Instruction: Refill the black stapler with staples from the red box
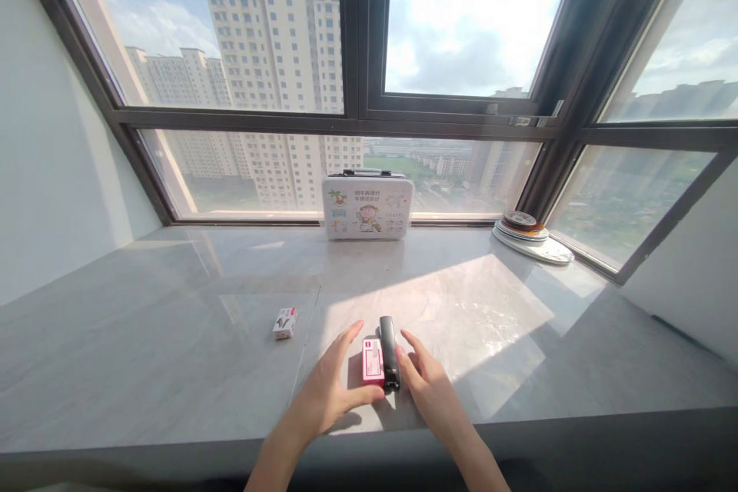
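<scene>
A black stapler [388, 350] lies lengthwise on the marble sill, pointing away from me. Against its left side sits a small pink and white box [373, 362]. My left hand [331, 380] curves around the left of the box with thumb and fingers spread wide; the thumb tip is by the box's near edge, and I cannot tell whether it touches. On the stapler's right is my right hand [423, 380], fingers apart, its thumb at or against the stapler's side. Farther left stands another small white box [284, 324] with a dark stapler-like picture on it.
A white case [367, 207] with cartoon prints and a black handle stands upright against the window. Stacked plates or round boards [533, 238] lie in the far right corner. The grey marble sill [173, 354] ends in a front edge close to me; sunlight falls across its right part.
</scene>
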`<state>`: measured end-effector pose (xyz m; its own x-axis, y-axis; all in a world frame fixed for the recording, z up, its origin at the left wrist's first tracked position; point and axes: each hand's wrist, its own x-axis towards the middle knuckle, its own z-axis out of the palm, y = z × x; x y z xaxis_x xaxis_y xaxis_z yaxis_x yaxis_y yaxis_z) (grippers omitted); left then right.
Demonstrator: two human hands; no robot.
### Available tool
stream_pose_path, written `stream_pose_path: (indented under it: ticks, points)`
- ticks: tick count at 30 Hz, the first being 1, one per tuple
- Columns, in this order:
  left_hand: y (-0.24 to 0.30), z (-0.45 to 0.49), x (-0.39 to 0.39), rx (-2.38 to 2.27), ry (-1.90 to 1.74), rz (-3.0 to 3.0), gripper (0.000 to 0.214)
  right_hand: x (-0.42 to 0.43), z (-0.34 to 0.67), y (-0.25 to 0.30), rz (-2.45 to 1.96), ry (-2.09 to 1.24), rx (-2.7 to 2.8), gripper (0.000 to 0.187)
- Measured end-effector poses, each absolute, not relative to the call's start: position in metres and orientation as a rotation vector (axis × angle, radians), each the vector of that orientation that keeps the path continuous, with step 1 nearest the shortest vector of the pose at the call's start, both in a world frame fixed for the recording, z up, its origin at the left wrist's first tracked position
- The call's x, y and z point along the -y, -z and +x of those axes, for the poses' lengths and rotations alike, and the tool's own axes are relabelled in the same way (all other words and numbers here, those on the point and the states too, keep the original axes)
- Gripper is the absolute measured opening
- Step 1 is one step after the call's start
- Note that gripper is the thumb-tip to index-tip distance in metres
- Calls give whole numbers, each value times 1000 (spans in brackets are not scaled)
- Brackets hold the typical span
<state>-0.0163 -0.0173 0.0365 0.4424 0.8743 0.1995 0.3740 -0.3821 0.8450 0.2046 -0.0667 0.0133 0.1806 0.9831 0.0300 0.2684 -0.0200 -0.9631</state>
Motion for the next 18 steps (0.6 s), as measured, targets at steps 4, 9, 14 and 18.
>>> stream_pose_path:
  ticks: [4,9,14,18]
  points:
    - [-37,-66,-8,-1395,-1175,1890,37,74,207,-16,-1522,-949,1280,80]
    - [-41,-129,-53,-2056,-937,1805,47,80,204,-24,-1573,-927,1428,97]
    - [-44,-100,-69,-1773,-649,1967,54,72,201,-33,-1638,-756,1636,77]
    - [-41,-51,-62,-1585,-577,2036,58,65,197,-39,-1671,-715,1736,61]
